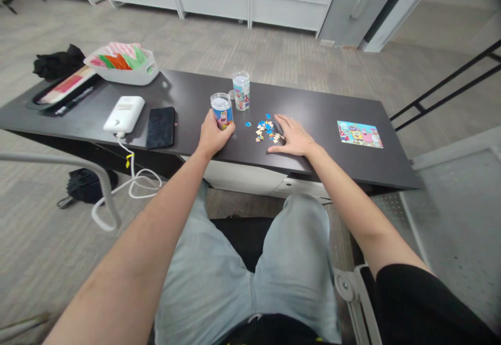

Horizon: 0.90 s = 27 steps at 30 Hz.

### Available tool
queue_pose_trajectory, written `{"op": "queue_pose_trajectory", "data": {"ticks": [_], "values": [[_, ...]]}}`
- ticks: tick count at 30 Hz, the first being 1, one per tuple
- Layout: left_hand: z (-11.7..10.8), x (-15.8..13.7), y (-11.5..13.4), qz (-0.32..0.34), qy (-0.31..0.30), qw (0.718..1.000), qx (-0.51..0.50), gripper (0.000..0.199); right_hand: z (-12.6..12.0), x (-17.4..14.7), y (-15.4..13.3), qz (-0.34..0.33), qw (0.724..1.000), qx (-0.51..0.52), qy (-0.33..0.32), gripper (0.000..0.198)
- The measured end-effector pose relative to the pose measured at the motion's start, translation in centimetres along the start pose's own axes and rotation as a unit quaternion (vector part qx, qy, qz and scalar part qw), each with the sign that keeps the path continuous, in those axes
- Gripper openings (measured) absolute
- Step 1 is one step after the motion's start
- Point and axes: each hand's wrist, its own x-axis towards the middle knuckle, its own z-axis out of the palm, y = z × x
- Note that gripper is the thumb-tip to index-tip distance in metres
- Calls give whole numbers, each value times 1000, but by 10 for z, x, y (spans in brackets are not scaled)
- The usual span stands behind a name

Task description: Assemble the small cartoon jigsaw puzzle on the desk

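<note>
My left hand [214, 134] is wrapped round a clear jar [222, 111] with a blue cartoon label, which stands upright on the dark desk. Just behind it is a second clear jar [241, 92] with a cartoon label, and a small round lid [231, 95] lies between the two. A loose heap of small jigsaw pieces [266, 130], blue and bare wood, is spread to the right of the held jar. My right hand [293, 136] lies flat at the right edge of the heap, fingers apart, with its fingertips beside the pieces. Nothing shows in its grasp.
At the right of the desk [313, 107] lies a cartoon picture card [360, 134]. Leftward are a black phone [160, 127], a white power bank [124, 114] with a cable, a black tray [58, 94], and a white basket [133, 75] of colourful packets. Drawers sit under the front edge.
</note>
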Motion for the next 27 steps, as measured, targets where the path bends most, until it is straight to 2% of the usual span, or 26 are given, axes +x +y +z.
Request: {"op": "queue_pose_trajectory", "data": {"ticks": [3,6,10,12,19,27], "values": [[2,1,1,-8,3,1000,-2,39,13,32,-29,-2,1000,-6,12,157],[2,1,1,-9,6,1000,-8,41,21,54,-49,-11,999,-18,33,127],[4,1,3,-10,4,1000,-17,40,22,60,-58,-21,998,-36,41,79],[5,0,3,-1,8,1000,-29,42,22,58,-58,-18,998,-44,49,64],[8,2,0,-6,6,1000,-8,42,24,56,-59,-19,996,-62,67,28],[8,3,-1,-10,-3,1000,10,44,23,56,-63,-19,993,-89,79,21]]}}
